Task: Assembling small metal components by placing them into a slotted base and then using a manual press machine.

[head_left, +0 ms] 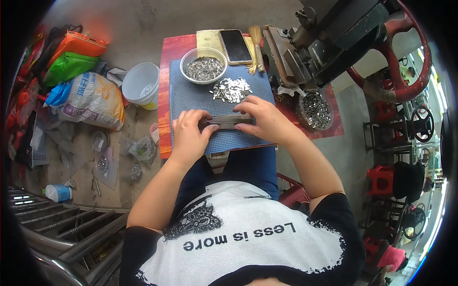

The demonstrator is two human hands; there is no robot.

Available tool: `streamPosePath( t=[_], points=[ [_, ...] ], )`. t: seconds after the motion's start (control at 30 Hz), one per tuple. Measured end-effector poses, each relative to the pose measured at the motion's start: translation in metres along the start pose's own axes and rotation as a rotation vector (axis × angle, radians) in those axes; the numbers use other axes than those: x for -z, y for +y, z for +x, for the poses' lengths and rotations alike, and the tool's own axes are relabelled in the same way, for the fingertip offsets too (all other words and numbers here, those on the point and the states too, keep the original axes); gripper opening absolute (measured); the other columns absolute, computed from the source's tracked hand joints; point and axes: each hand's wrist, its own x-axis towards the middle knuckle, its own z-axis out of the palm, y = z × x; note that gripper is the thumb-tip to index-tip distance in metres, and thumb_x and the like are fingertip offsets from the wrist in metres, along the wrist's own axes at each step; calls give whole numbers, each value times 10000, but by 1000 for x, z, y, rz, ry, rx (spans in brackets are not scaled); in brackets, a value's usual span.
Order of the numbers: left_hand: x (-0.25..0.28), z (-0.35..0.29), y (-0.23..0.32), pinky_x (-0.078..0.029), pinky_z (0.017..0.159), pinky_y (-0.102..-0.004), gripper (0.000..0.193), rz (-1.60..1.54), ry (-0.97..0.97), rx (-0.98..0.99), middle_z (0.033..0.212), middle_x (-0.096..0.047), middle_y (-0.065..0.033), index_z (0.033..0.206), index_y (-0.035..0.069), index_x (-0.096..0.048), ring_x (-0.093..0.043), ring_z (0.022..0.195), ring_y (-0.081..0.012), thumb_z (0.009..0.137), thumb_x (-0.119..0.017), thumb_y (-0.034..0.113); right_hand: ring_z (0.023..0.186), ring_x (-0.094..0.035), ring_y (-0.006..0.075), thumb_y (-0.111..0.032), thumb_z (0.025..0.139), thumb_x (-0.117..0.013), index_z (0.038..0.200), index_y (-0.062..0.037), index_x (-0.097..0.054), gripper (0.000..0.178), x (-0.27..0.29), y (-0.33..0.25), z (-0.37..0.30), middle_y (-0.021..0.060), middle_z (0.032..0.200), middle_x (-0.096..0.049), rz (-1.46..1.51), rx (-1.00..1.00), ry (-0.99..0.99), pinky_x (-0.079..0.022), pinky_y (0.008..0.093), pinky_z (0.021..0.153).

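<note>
L hand (190, 136) and R hand (267, 119) both pinch a flat grey metal strip (229, 121) by its ends, over blue mat (191, 97) on table (166, 86). Strip looks stiff, light, prob. slick; hold by edges. Behind: bowl of small metal pcs (204, 66), loose pile (231, 89), phone (235, 45), press machine (329, 38) crowding R side.

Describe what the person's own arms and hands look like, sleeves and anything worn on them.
Both forearms are bare from above the elbow down. The left hand and right hand wear no gloves, and no ring, watch or bracelet is visible. Short black sleeves with a speckled white edge end at the upper arms, part of a black and white T-shirt.
</note>
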Motion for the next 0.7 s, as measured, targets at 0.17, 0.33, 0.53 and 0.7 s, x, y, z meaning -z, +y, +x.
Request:
streamPosePath(
  t=[0.17, 0.33, 0.53, 0.7],
  points=[
    [8, -1, -5, -469, 786, -353, 301, -29, -73, -101, 893, -629, -85, 1032, 27, -669, -592, 847, -241, 769, -799, 94, 926, -595, 315, -108, 779, -769, 983, -11, -677, 243, -8, 3, -1, 129, 927, -623, -79, 84, -121, -515, 394, 816],
    [39, 14, -10, -485, 747, -297, 229, -231, -208, 52, 932, -566, -95, 1001, 4, -675, -567, 797, -196, 782, -743, -3, 905, -586, 316, -142, 785, -746, 967, -18, -669, 233, -18, 8, -7, 123, 895, -610, -97, 155, -28, -515, 409, 809],
    [37, 22, -14, -497, 800, -368, 146, -6, -342, -197, 963, -587, -122, 942, -7, -661, -599, 869, -295, 806, -713, 4, 908, -589, 312, -115, 784, -749, 970, -4, -664, 233, -18, 5, -7, 127, 911, -613, -82, 144, -22, -517, 398, 803],
    [39, 27, -8, -484, 856, -417, 134, 211, -392, -316, 979, -599, -162, 955, -13, -636, -589, 964, -370, 832, -681, 19, 915, -592, 306, -96, 784, -755, 988, 4, -662, 245, -17, 5, -7, 128, 925, -614, -69, 158, -5, -518, 386, 795]
  ],
)
